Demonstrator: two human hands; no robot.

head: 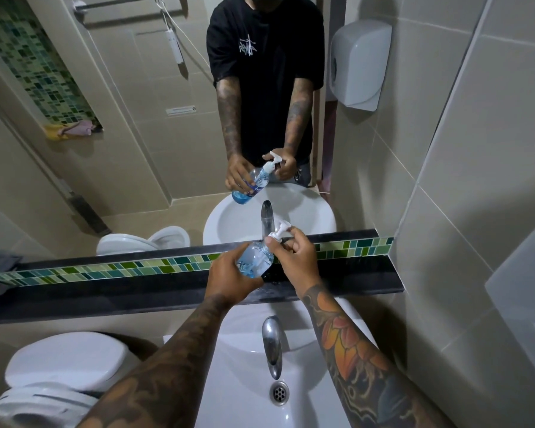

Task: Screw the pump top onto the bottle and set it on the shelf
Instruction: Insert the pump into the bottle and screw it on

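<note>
Head view shows the left hand (pixel 229 281) holding the tilted bottle (pixel 255 257) above the shelf (pixel 105 293), while the right hand (pixel 294 257) has its grip closed around the pump top (pixel 280 231).

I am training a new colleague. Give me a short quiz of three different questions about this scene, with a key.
1. True or false: the bottle already stands on the shelf.
2. Which hand grips the pump top? A) left hand B) right hand
3. Fill in: directly below the hands lies the white ____.

Key: 1 false; 2 B; 3 sink.
</note>
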